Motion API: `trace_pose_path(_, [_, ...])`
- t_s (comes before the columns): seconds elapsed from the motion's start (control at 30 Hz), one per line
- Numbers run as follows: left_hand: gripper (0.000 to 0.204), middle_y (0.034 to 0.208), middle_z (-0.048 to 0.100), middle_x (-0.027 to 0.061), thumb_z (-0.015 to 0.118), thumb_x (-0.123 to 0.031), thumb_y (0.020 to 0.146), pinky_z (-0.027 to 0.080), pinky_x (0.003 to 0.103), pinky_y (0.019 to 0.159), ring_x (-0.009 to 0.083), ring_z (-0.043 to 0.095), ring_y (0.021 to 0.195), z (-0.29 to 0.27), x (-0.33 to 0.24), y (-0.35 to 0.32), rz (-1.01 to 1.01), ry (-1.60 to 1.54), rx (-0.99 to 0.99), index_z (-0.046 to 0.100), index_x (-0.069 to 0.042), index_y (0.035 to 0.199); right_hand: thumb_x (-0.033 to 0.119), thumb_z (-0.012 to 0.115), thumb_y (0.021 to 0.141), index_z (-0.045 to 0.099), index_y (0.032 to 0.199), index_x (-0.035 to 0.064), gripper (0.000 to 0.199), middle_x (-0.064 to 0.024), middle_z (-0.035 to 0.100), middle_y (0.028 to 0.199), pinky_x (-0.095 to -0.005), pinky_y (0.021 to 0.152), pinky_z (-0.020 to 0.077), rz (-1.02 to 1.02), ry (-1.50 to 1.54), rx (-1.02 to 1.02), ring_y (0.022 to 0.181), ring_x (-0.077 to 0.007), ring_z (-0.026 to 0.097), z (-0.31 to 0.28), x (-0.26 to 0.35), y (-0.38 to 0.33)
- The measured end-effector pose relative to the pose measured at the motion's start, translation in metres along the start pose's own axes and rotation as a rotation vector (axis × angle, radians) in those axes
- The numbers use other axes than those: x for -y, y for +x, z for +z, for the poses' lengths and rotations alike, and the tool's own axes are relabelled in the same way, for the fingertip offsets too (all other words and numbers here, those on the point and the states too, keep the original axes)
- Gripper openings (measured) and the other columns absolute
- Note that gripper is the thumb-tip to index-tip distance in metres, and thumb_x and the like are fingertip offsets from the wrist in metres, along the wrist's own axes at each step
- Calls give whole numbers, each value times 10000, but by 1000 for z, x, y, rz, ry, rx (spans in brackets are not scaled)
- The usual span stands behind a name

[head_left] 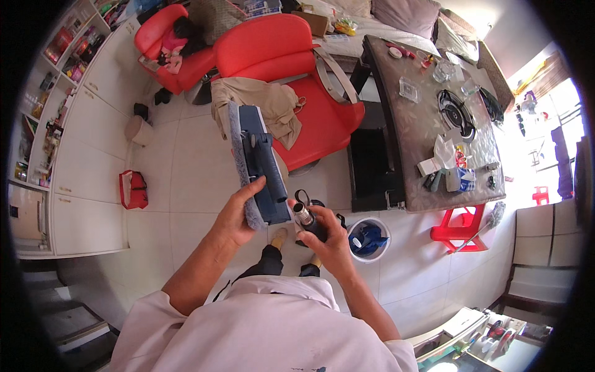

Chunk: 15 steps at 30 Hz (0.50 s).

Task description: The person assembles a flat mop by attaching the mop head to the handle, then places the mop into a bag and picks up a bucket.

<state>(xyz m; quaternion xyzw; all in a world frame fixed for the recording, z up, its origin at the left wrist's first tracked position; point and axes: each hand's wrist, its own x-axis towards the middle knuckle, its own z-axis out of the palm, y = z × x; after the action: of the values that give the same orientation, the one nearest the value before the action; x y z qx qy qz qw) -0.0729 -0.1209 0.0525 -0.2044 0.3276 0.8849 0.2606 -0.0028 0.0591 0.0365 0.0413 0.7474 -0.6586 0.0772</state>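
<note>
My left hand (238, 214) grips a dark blue window squeegee head (265, 164) near its lower end. A grey fluffy pad runs along its left side, and the head stands tilted in front of my chest. My right hand (331, 239) is wrapped round a black pole (315, 228) with a threaded silver metal end. That metal end points up towards the squeegee head's lower right corner; whether the two touch I cannot tell. A dark strap loop shows just above the pole end.
Red salon chairs (266, 49), one with a beige cloth (269, 105) over it, stand ahead. At right are a cluttered table (421, 124), a white bucket (370, 257) with blue things inside and a red stool (458, 232). White cabinets (93, 149) and a red bag (133, 190) are left.
</note>
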Motion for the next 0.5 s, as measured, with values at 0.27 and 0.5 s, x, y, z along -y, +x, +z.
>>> trace_pose_path(0.27, [439,1026,602,116,589,-347,816,478,485,797,269,608,922,-7,-4,3,-108,98,-26,499,-92,1161,203,757,703,522,1087,78,468,-76,590,751,-249,643,440,-44,-189,-56,674,-136,544,-3,-1,0])
trace_pose_path(0.5, [408,1029,592,115,587,-320,817,484,581,752,300,581,963,-6,-2,1,-186,-34,-128,492,-127,1163,208,761,698,526,1080,82,466,-88,601,746,-248,612,448,-24,-189,-62,648,-141,559,-1,6,0])
